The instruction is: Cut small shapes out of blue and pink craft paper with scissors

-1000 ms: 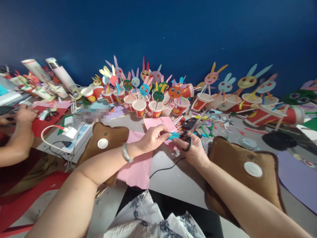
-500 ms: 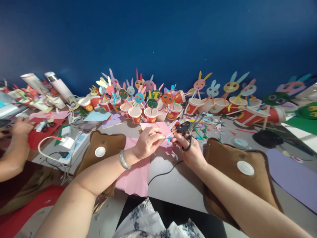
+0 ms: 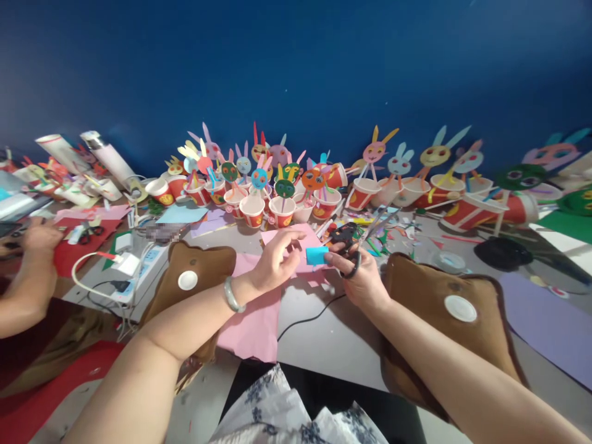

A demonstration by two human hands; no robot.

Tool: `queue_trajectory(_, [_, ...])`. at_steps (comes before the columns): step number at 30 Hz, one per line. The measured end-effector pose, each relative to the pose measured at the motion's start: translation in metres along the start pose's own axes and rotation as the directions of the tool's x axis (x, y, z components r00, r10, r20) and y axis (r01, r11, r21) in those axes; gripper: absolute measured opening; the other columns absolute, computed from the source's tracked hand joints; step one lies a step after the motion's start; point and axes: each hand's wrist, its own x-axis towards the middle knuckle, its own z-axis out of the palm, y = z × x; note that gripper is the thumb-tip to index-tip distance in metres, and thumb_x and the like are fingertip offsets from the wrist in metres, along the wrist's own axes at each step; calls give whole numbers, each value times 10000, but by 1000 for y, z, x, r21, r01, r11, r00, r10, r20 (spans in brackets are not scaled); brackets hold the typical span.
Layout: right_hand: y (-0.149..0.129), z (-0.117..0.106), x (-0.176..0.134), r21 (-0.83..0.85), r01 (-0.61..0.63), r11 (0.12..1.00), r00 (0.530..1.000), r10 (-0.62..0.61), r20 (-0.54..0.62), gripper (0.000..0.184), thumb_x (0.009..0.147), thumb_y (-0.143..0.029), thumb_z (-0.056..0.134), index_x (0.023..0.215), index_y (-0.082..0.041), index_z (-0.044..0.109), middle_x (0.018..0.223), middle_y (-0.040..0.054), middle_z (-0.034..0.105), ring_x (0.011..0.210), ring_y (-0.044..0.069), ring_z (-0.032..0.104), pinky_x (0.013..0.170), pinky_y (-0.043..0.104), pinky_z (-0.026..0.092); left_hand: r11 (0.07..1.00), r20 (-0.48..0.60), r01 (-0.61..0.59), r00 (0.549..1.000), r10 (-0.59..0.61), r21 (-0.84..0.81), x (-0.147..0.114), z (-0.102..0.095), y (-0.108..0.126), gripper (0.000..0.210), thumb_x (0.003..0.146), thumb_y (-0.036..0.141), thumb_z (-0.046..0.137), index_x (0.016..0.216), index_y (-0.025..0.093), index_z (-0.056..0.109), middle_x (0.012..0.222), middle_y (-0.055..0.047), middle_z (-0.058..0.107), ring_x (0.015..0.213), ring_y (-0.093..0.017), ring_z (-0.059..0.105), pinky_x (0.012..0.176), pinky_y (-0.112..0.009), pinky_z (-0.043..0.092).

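My right hand (image 3: 363, 274) is closed around a pair of black-handled scissors (image 3: 356, 262), whose blades point away to the upper right. Between its thumb and finger it also pinches a small blue piece of paper (image 3: 316, 255). My left hand (image 3: 277, 262), with a bangle at the wrist, hovers just left of the blue piece; its fingers are apart and curved, with nothing in them. Below both hands lie a pink sheet (image 3: 254, 330) and another pink piece of paper (image 3: 287, 235).
Paper cups (image 3: 252, 211) with rabbit-like paper figures line the wall. Paper scraps (image 3: 407, 237) lie behind my right hand. Brown cushions (image 3: 416, 308) flank my arms, and a power strip (image 3: 145, 271) sits at left. Another person's hand (image 3: 41, 237) rests near red paper (image 3: 69, 253).
My left fingers have opened and come away from the right hand. The blue paper now faces me flat in my right hand, where before it was barely visible edge-on.
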Motion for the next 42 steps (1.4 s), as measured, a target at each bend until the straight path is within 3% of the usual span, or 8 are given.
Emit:
queue_trajectory(1, [0, 0, 0, -19, 8, 1000, 1000, -8, -6, 262, 620, -303, 860, 754, -225, 649, 610, -49, 606, 504, 116, 529, 500, 258, 435, 977, 24, 162, 987, -160, -141, 1, 1, 1, 261, 961, 320, 454, 1090, 145, 599, 1030, -117, 660, 835, -173, 651, 749, -324, 539])
queue_trajectory(3, [1, 0, 0, -69, 33, 997, 999, -33, -7, 264, 620, -317, 857, 759, -225, 652, 605, -48, 597, 509, 118, 521, 502, 260, 430, 843, 148, 422, 907, -395, -333, 4, 1, 3, 312, 958, 402, 461, 1032, 135, 602, 847, -62, 650, 677, -137, 626, 637, -277, 512])
queue_trajectory(6, [-1, 0, -3, -160, 83, 984, 997, -83, 11, 251, 640, -333, 846, 769, -222, 662, 609, -42, 598, 523, 121, 519, 513, 262, 430, 724, 283, 562, 827, -486, -399, 7, 2, 8, 346, 843, 451, 662, 959, 126, 625, 750, -16, 627, 640, -118, 607, 618, -246, 481])
queue_trajectory(9, [-4, 2, -6, -240, 128, 962, 992, -127, 20, 235, 653, -333, 835, 759, -212, 664, 631, -31, 617, 540, 124, 524, 527, 266, 438, 719, 284, 550, 835, -471, -425, 7, 4, 10, 332, 735, 403, 789, 830, 123, 637, 755, -15, 638, 675, -109, 597, 653, -240, 469])
queue_trajectory(13, [-7, 5, -9, -295, 141, 945, 990, -139, 29, 226, 668, -338, 825, 745, -200, 664, 646, -18, 634, 556, 129, 534, 546, 271, 445, 697, 256, 551, 833, -490, -460, 6, 5, 7, 320, 721, 400, 796, 729, 126, 631, 671, 2, 615, 616, -91, 550, 614, -236, 435])
queue_trajectory(29, [-8, 7, -8, -318, 181, 931, 982, -187, 12, 188, 670, -317, 809, 728, -211, 665, 661, -8, 652, 574, 145, 547, 559, 287, 446, 612, 183, 576, 792, -583, -542, 8, 5, 7, 280, 734, 384, 772, 726, 130, 655, 672, 9, 614, 615, -82, 542, 609, -233, 431])
queue_trajectory(34, [-6, 7, -8, -329, 183, 926, 982, -191, 10, 198, 656, -306, 817, 721, -203, 661, 669, -8, 654, 598, 147, 565, 592, 292, 454, 615, 293, 609, 788, -541, -501, 6, 6, 4, 351, 720, 397, 799, 912, 122, 697, 807, -38, 680, 686, -112, 607, 641, -241, 465])
queue_trajectory(42, [-12, 8, -11, -343, 170, 924, 983, -183, -5, 164, 678, -304, 792, 719, -203, 669, 644, -13, 633, 574, 134, 530, 562, 277, 445, 636, 267, 580, 809, -524, -509, 4, 5, 2, 273, 729, 371, 788, 780, 123, 686, 706, -13, 656, 658, -99, 581, 642, -232, 446])
